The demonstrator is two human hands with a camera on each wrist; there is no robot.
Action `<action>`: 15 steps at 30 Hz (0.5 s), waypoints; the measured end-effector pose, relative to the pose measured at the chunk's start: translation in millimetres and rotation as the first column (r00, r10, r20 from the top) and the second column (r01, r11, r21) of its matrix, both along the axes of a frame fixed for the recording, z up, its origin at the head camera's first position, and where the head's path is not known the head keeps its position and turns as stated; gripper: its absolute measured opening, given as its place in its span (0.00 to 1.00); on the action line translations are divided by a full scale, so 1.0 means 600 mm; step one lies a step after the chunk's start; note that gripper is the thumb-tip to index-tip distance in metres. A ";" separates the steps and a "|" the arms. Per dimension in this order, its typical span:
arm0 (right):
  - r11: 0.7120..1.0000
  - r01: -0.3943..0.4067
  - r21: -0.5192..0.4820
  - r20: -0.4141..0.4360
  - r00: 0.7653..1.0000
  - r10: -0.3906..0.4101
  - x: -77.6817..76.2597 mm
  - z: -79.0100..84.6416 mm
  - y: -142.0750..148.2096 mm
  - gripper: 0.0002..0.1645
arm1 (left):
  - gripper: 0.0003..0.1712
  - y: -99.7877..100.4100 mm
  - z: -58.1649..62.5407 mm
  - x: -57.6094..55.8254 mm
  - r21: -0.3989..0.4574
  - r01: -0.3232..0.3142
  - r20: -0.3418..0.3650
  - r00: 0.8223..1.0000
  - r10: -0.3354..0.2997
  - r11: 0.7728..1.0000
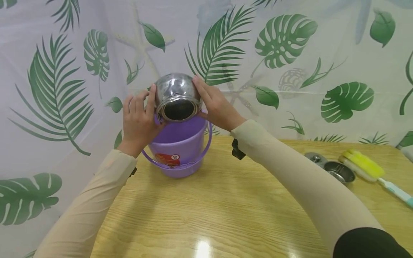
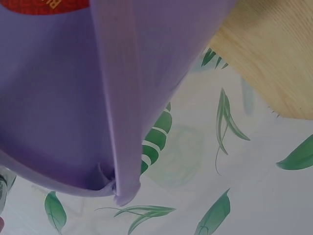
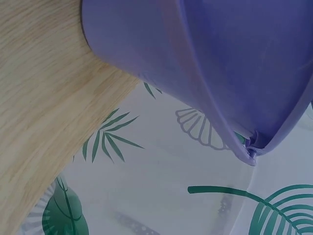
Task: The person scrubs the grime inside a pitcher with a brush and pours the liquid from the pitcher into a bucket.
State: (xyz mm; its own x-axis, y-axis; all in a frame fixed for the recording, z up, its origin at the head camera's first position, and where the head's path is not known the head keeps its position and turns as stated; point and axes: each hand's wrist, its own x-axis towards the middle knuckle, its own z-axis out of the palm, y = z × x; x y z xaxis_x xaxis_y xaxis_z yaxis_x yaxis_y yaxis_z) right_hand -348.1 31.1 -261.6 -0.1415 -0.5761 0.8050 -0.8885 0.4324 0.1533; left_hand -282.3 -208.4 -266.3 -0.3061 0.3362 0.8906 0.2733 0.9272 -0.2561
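Observation:
A shiny metal pot (image 1: 178, 86) is tipped over the mouth of a purple bucket (image 1: 180, 152), its dark round opening facing me and downward. My left hand (image 1: 138, 116) holds the pot's left side, with the thumb low near the rim. On the other side, my right hand (image 1: 219, 105) grips it with fingers on the upper wall and thumb near the rim. The bucket stands upright on the table, its handle hanging at the front. Both wrist views are mostly filled by the bucket's wall (image 2: 54, 98) and handle; the bucket's inside bottom is hidden.
On the wooden table (image 1: 226, 208), to the right, lie a metal lid (image 1: 314, 157), a perforated metal strainer (image 1: 340, 172) and a yellow-headed brush (image 1: 364, 165) with a white and teal handle. A leaf-patterned curtain (image 1: 226, 43) rises behind the bucket and along the left.

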 end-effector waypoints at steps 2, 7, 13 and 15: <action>1.000 0.004 0.000 0.003 1.000 -0.004 0.000 0.000 0.000 0.54 | 0.54 0.000 -0.001 0.000 -0.004 0.006 -0.003 1.000 -0.006 1.000; 1.000 0.008 0.001 -0.022 1.000 -0.007 0.000 -0.001 0.001 0.55 | 0.51 -0.002 -0.003 -0.003 -0.019 0.027 -0.031 0.999 -0.028 0.999; 1.000 0.000 -0.003 -0.071 0.997 0.000 0.001 -0.001 0.002 0.55 | 0.50 -0.005 -0.005 -0.005 -0.044 0.036 -0.064 0.997 -0.039 0.998; 1.000 0.001 -0.003 -0.079 0.997 -0.001 0.001 -0.001 0.002 0.55 | 0.50 -0.006 -0.006 -0.005 -0.048 0.041 -0.067 0.997 -0.044 0.998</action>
State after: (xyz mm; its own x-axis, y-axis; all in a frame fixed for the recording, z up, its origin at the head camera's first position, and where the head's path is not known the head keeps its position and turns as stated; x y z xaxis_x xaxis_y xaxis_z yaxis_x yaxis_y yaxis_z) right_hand -347.5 32.3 -262.2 -0.0784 -0.5740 0.8151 -0.8732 0.4340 0.2216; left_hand -285.5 -211.9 -269.6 -0.2301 0.3891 0.8920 0.2932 0.9017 -0.3177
